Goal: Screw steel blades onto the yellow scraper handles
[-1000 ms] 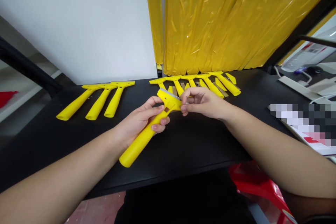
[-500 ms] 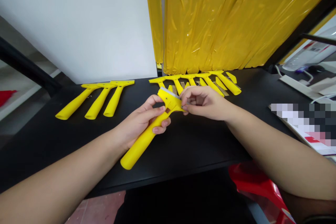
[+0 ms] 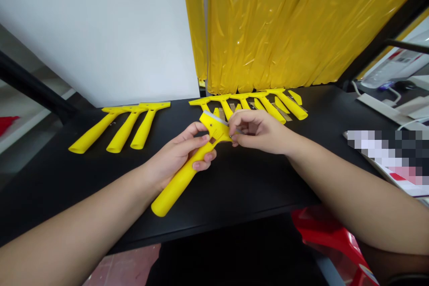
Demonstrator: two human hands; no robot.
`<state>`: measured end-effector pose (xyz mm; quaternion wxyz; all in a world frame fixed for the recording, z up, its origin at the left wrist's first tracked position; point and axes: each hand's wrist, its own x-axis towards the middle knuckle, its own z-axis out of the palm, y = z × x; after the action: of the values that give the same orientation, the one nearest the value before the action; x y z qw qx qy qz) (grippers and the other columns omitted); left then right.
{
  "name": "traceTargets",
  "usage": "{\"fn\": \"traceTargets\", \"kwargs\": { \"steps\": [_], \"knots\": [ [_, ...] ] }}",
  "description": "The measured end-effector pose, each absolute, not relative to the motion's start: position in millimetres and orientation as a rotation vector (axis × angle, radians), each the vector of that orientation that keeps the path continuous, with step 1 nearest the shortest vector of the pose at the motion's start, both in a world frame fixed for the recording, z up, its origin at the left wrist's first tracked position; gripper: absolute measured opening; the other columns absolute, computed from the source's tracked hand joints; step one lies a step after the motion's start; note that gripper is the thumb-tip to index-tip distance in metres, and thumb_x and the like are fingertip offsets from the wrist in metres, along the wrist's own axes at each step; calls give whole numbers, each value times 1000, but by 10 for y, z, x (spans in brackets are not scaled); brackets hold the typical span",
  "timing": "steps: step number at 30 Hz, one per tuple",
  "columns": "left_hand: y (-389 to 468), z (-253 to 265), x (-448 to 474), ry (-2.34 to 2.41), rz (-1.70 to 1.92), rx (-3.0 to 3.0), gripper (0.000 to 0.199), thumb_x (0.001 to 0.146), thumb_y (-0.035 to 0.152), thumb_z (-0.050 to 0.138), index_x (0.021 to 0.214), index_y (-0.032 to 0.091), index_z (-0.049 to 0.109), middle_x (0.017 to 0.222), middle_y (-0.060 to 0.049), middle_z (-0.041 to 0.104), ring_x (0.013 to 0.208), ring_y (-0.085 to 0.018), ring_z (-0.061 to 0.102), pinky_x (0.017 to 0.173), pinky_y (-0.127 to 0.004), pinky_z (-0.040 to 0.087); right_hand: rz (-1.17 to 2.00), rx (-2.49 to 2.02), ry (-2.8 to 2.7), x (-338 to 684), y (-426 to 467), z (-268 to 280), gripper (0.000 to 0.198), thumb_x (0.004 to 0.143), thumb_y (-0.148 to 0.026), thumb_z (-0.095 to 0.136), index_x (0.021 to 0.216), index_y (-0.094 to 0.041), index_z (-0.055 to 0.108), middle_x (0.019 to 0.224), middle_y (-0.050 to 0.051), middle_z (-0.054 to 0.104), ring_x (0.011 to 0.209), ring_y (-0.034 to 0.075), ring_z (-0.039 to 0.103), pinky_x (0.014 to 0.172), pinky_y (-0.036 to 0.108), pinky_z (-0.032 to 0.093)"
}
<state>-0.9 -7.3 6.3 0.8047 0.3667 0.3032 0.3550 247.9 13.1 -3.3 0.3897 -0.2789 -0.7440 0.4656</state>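
Observation:
My left hand [image 3: 187, 147] is wrapped round the neck of a yellow plastic scraper [image 3: 170, 194], whose hollow handle slants toward me. A grey metal blade [image 3: 215, 118] lies along the far edge of its head, and a small dark hole or screw shows near the head's left end. At the right end of that head, the thumb and fingers of my right hand [image 3: 256, 129] are pinched together, touching the corner. A tiny metallic piece, which looks like a screw, shows at the thumb tip; the fingers mostly hide it.
Three yellow scraper handles [image 3: 144, 129] lie at the left of the black table [image 3: 234, 187]. Behind my right hand are several more handles [image 3: 293, 105], with yellow cover pieces [image 3: 295, 97] and blades among them. A white panel [image 3: 110, 31] and yellow plastic sheeting [image 3: 284, 22] stand behind.
Both hands and the scraper keep almost the same pose. The whole view has shifted very slightly, and the right fingers stay at the head's right corner.

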Motion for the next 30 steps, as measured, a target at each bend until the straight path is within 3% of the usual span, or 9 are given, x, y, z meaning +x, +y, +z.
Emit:
{"fn": "traceTargets", "kwargs": {
  "steps": [7,12,15,17,21,25,30],
  "knots": [
    [-83,72,-6,649,763,781,32,88,12,79,108,21,55,89,-4,65,56,-11,61,42,-15,39,1274,-658,-1847,2508,148,-15,11,86,-15,79,89,-19,69,94,1,69,76,14,72,71,29,59],
    [-84,56,-6,650,769,804,31,89,11,77,108,21,55,89,-4,66,58,-11,61,42,-15,39,1276,-763,-1795,2439,127,-55,23,84,-16,81,90,-22,60,92,-2,61,72,12,65,68,29,58],
    [-79,40,-13,646,763,831,28,92,12,75,109,21,54,87,-3,65,57,-11,60,43,-14,40,1340,-793,-1739,2460,131,-37,35,82,-23,84,95,-25,51,99,-3,56,77,12,62,68,28,57],
    [-68,34,-22,638,770,831,27,93,12,74,108,22,53,85,-3,64,57,-11,59,43,-14,40,1254,-843,-1809,2570,139,39,34,84,-28,83,96,-25,52,96,-2,57,81,14,60,69,29,53],
    [-39,41,-41,641,800,796,25,94,10,71,107,22,53,91,-5,66,60,-11,60,44,-13,41,821,-1238,-2122,2953,152,258,31,85,-37,82,90,-24,54,83,-2,58,74,15,55,67,30,45],
    [-25,58,-54,648,810,767,24,94,8,69,106,22,54,96,-7,67,59,-10,59,44,-13,41,810,-1797,-2495,3130,149,333,37,74,-45,87,97,-24,67,91,1,72,76,20,64,64,31,43],
    [-27,74,-60,680,851,781,23,93,7,70,103,22,55,93,-6,67,59,-10,58,44,-12,41,734,-1964,-2662,3009,117,300,6,81,-25,73,86,-25,74,86,1,76,74,20,67,62,33,43]
  ]
}}
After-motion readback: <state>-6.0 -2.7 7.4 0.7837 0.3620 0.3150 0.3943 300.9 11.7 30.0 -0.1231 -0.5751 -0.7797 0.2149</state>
